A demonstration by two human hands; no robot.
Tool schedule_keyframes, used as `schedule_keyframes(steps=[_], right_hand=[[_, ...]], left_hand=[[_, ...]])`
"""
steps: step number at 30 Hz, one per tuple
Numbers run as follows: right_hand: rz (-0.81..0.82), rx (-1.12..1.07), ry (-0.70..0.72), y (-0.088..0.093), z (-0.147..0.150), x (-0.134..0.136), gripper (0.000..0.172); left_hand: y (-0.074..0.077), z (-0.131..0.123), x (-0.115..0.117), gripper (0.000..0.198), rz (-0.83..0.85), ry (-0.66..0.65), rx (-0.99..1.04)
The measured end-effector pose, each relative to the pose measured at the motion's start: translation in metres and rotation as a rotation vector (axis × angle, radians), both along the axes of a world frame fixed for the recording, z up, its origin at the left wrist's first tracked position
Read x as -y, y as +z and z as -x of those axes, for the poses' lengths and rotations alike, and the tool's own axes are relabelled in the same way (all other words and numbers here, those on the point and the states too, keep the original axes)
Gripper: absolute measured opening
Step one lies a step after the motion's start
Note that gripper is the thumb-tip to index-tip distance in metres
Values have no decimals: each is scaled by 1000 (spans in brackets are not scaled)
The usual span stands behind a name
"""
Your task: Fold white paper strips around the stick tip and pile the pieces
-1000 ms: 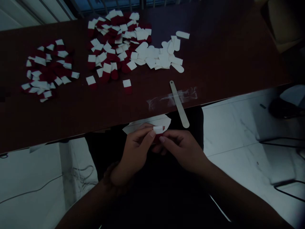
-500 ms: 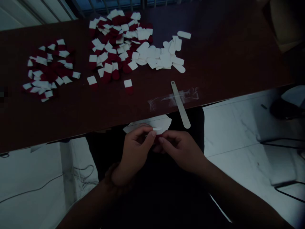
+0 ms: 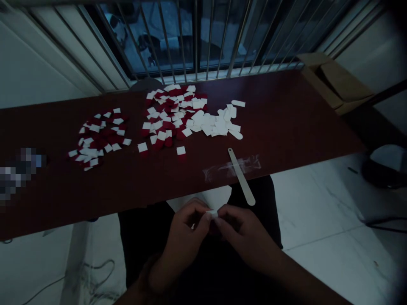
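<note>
Patch (image 3: pixel 212 214): held up over the lap, just off the near edge of the table (image 3: pixel 286 146). White strip shows between the fingertips; dark red part below, mostly hidden by fingers and dim light.

Grip: left hand (image 3: pixel 190 228) pinches one side between thumb and forefinger; right hand (image 3: pixel 243 233) pinches the other side the same way. Both thumbs lie toward the wearer, close together.

Handling (judged): very light; red part probably soft cloth, white part more like paper or thin card, so likely to crease and bend easily. Slip risk seems low; tearing or a crooked fold more likely. Best hold: side edges near the white end, light fingertip pressure. Whether the white strip is folded cannot be told.

Containers: cardboard box (image 3: pixel 341 87) at the far right end of the table, flaps up; contents not visible. Loose stock lies directly on the table: left pile (image 3: pixel 94 127) and middle pile (image 3: pixel 162 136), both red and white; beside the latter, white slips (image 3: pixel 211 123). Flat stick (image 3: pixel 241 178) crosses clear tape (image 3: pixel 254 162), lower end past the edge.
</note>
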State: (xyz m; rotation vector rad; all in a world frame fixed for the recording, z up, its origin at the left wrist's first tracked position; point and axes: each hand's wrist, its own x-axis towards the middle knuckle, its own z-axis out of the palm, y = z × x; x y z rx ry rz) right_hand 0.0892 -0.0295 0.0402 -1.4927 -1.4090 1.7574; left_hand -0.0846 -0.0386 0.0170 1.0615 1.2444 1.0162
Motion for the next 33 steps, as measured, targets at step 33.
schedule_keyframes(steps=[33], right_hand=[[-126,285,289,-47,2,41,31]], left_hand=[[54,185,-106,38,-422,3,-1522]])
